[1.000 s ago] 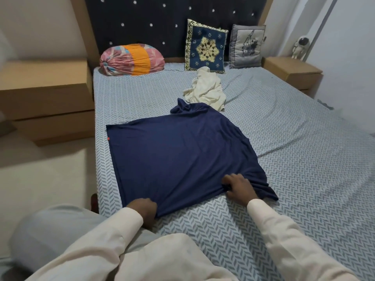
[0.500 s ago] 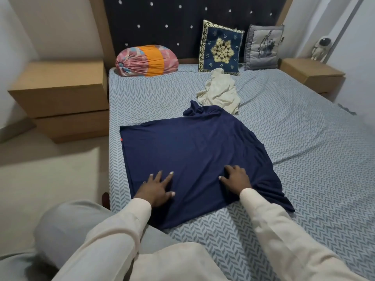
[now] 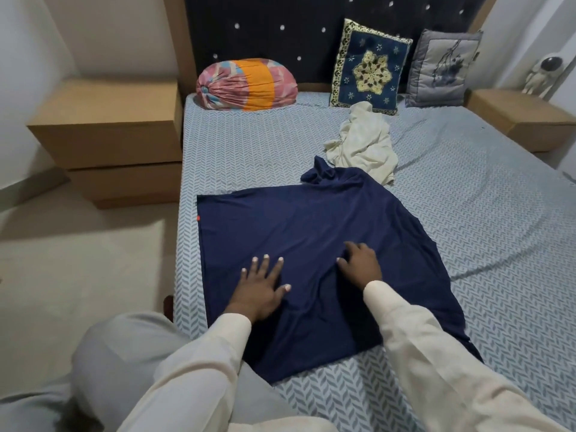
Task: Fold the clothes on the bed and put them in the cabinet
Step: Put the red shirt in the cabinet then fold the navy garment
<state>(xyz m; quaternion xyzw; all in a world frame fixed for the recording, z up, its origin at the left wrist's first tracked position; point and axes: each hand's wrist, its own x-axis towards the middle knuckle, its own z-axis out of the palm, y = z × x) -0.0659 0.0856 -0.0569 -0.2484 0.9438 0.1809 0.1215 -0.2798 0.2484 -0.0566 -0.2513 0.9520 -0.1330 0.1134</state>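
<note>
The navy T-shirt [image 3: 311, 229] lies spread on the bed [image 3: 467, 213]; left hand [image 3: 258, 291], fingers splayed, and right hand [image 3: 361, 265], fingers loosely bent, press it flat, likely smoothing wrinkles before folding.

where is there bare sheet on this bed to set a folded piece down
Bare sheet right of the navy shirt; also between the shirt and the striped bolster. Crowded around the cream garment, blue cushion and grey cushion.

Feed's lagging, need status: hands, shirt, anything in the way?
Left hand flat on navy shirt, fingers spread. Right hand rests on it. Shirt spread on bed, not yet folded. Cream garment crumpled just beyond.
</note>
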